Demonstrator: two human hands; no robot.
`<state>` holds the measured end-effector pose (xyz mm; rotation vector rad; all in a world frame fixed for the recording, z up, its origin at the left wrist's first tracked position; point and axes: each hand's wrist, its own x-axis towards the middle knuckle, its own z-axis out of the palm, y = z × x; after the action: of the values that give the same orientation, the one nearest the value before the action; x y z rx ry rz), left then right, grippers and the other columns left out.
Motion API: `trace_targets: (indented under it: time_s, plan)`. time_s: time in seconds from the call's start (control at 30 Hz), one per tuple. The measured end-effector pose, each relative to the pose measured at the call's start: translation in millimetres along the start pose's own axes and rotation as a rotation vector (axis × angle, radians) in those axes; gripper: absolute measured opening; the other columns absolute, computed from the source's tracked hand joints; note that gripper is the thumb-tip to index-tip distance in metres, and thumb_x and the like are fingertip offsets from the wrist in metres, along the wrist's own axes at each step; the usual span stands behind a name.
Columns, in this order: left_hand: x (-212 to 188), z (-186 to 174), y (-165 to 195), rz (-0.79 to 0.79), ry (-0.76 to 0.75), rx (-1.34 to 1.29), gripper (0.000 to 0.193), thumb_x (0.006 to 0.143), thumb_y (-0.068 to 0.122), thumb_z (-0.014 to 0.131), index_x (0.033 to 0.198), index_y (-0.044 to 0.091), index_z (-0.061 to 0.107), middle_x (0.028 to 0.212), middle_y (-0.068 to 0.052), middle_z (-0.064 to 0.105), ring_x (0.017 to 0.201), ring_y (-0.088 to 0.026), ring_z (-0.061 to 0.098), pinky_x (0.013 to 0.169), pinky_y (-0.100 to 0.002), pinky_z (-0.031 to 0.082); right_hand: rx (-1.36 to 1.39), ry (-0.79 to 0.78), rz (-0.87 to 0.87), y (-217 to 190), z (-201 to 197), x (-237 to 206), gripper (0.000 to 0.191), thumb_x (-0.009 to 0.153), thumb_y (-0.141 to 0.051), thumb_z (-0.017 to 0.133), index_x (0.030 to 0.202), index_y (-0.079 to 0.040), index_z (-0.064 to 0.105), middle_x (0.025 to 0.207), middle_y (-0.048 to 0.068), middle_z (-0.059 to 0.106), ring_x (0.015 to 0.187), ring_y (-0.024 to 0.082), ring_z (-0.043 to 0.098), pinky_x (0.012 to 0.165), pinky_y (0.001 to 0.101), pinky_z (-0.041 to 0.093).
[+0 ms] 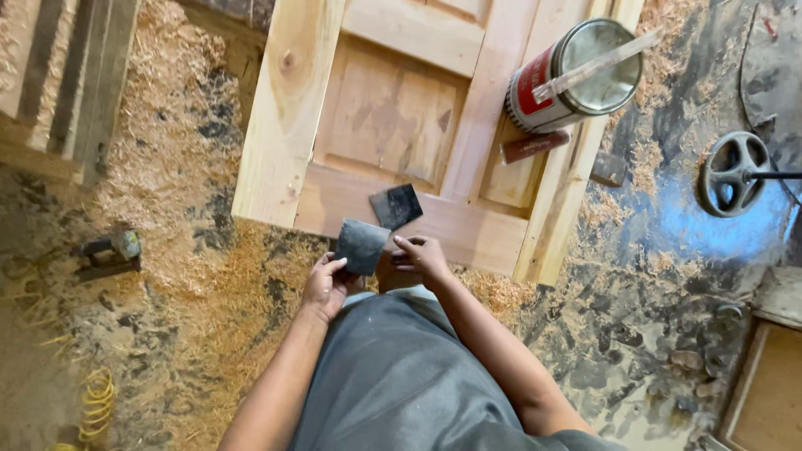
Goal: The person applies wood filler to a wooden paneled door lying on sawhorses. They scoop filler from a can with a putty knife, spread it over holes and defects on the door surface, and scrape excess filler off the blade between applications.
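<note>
My left hand [326, 286] grips a dark, flat scraper blade [361, 246] by its lower edge, just in front of my body. My right hand [423, 256] pinches a second dark scraper blade [397, 206], which points up and left over the near rail of a pale wooden panelled door [284, 125]. The two blades sit close together, nearly touching at their corners. Both hands hover at the door's near edge.
An open red-and-white tin can [576, 75] with a flat stick across its mouth stands on the door's right stile, a reddish-brown piece [535, 146] beside it. Sawdust covers the floor. A metal handwheel [733, 173] is at right, a small tool [109, 253] and a yellow coil [96, 405] at left.
</note>
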<state>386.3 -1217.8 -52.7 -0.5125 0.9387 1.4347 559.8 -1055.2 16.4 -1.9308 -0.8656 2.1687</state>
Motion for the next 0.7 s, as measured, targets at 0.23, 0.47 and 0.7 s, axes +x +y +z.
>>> trace_targets:
  time_s: [0.23,0.47,0.7]
  plan:
    - [-3,-16,-1,0.009,-0.017,0.087,0.015,0.095,-0.001,0.06,0.108,0.005,0.054,0.101,-0.015,0.068,0.091,-0.028,0.069,0.077,-0.042,0.062,-0.858,0.655,-0.858,-43,27,-6,0.071,0.077,-0.041,0.093,0.126,0.001,0.062,0.111,0.019,0.067,0.102,0.033,0.065,0.089,0.0443,0.053]
    - [4,2,16,0.017,-0.005,0.212,0.012,0.094,0.001,0.061,0.106,0.002,0.058,0.1,-0.012,0.07,0.09,-0.025,0.073,0.081,-0.041,0.067,-1.028,0.649,-0.796,-67,52,1,0.084,0.057,-0.036,0.098,0.121,-0.003,0.056,0.117,0.022,0.053,0.113,0.041,0.051,0.094,0.0497,0.046]
    - [30,23,10,0.175,0.06,0.341,0.016,0.093,0.007,0.072,0.103,0.002,0.061,0.095,-0.008,0.068,0.08,-0.019,0.07,0.066,-0.034,0.064,-1.111,0.452,-0.851,-49,26,-15,0.023,0.097,-0.022,0.079,0.116,-0.012,0.071,0.084,0.015,0.064,0.071,0.03,0.062,0.069,0.042,0.053]
